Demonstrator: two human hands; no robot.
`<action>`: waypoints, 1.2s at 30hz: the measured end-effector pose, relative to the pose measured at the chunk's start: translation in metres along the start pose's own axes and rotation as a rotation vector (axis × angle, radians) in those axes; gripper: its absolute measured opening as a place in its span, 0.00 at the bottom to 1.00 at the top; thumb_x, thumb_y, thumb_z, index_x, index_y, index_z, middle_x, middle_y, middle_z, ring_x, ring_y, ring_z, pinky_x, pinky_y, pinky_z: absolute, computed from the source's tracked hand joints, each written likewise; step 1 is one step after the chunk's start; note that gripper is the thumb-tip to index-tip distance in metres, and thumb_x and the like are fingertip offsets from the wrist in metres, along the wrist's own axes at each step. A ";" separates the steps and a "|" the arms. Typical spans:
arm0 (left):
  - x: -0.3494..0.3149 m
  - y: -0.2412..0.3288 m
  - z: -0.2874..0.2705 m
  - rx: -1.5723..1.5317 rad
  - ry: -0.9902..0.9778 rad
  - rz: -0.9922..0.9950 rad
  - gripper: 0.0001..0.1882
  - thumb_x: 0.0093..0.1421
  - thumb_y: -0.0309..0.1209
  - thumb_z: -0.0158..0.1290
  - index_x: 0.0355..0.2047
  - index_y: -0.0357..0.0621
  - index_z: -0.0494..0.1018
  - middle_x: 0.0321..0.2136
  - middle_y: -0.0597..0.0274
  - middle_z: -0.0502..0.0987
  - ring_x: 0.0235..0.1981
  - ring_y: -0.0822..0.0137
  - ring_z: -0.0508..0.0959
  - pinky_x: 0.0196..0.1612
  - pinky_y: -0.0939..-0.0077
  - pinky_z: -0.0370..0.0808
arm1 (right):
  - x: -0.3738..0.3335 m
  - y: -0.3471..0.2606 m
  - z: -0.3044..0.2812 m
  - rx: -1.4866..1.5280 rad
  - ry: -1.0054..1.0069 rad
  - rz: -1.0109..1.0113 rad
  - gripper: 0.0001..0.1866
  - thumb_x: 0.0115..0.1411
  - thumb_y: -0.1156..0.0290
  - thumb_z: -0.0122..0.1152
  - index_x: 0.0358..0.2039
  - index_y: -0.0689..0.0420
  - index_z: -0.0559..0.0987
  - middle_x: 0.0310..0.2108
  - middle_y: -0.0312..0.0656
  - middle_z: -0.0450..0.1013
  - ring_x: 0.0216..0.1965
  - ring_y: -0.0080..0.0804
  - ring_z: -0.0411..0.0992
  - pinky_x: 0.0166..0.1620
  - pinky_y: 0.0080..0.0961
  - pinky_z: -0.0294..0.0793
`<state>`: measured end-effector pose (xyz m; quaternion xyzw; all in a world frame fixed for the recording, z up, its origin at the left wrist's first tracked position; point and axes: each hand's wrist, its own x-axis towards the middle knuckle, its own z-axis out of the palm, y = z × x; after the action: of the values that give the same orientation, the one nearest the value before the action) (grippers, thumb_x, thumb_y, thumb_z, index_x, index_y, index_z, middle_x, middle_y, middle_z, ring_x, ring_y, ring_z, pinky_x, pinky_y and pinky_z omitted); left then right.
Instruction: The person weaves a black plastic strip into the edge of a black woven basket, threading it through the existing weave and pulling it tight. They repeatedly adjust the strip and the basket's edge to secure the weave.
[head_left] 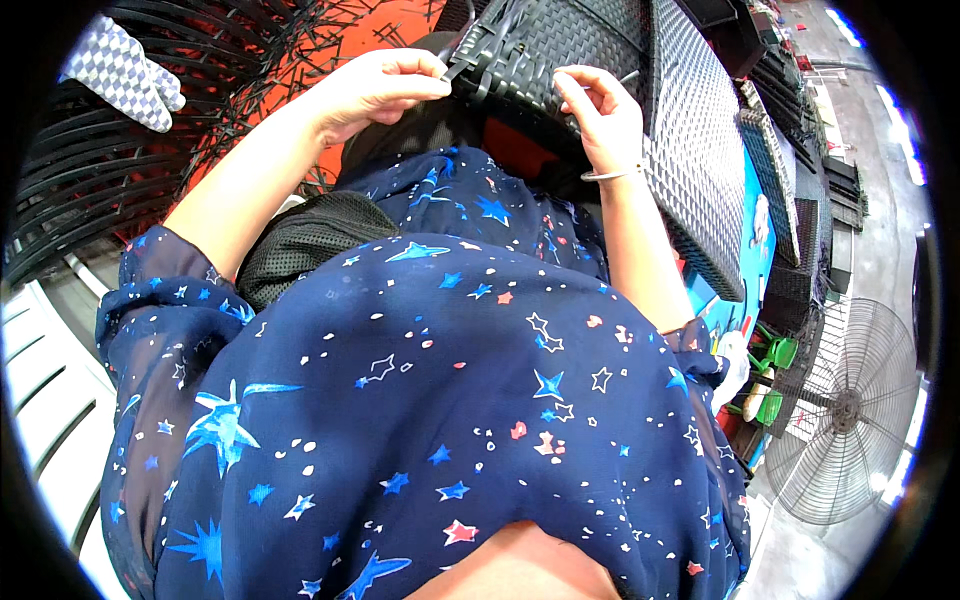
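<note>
Black woven wicker work [545,50], with flat strands crossing over each other, rests at my lap near the top of the view. My left hand [385,88] is at its left edge, thumb and fingers pinched on the end of a flat black strip [456,71]. On the other side, my right hand [606,112] is close to the weave's front right edge, its fingers curled in toward the thumb. Whatever those right fingers hold, if anything, is hidden. A thin bracelet circles the right wrist.
Many loose black strands [110,150] spread at the left, beside a patterned glove [125,75]. Cut bits litter a red surface [385,22]. A tall grey-black woven panel [700,130] stands at my right. Farther right is a large wire-caged fan [845,410]; a white slatted seat [50,400] is lower left.
</note>
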<state>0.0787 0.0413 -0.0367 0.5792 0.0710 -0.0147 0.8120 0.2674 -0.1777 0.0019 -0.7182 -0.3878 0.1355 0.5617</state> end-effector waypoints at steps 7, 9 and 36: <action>-0.018 0.010 -0.016 -0.151 -0.047 0.022 0.09 0.63 0.33 0.54 0.40 0.43 0.74 0.17 0.83 0.59 0.14 0.88 0.52 0.16 0.90 0.46 | -0.005 -0.002 0.001 0.026 -0.020 -0.006 0.10 0.58 0.71 0.67 0.38 0.61 0.81 0.30 0.32 0.77 0.28 0.16 0.71 0.35 0.13 0.71; -0.024 0.013 -0.019 -0.094 -0.049 0.049 0.10 0.63 0.32 0.55 0.41 0.41 0.75 0.18 0.81 0.62 0.14 0.88 0.54 0.16 0.89 0.47 | -0.006 0.002 0.000 0.033 -0.024 -0.004 0.10 0.58 0.71 0.67 0.38 0.61 0.81 0.30 0.31 0.77 0.28 0.15 0.71 0.35 0.13 0.70; -0.086 0.051 -0.025 -0.231 0.164 0.454 0.21 0.71 0.40 0.41 0.45 0.35 0.75 0.29 0.59 0.80 0.31 0.64 0.81 0.43 0.72 0.76 | -0.004 -0.017 0.016 -1.269 -0.168 -0.444 0.47 0.33 0.58 0.79 0.53 0.61 0.68 0.44 0.54 0.72 0.45 0.51 0.74 0.50 0.37 0.74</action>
<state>-0.0031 0.0765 0.0142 0.4831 0.0064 0.2229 0.8467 0.2476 -0.1685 0.0113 -0.7992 -0.5728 -0.1817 0.0137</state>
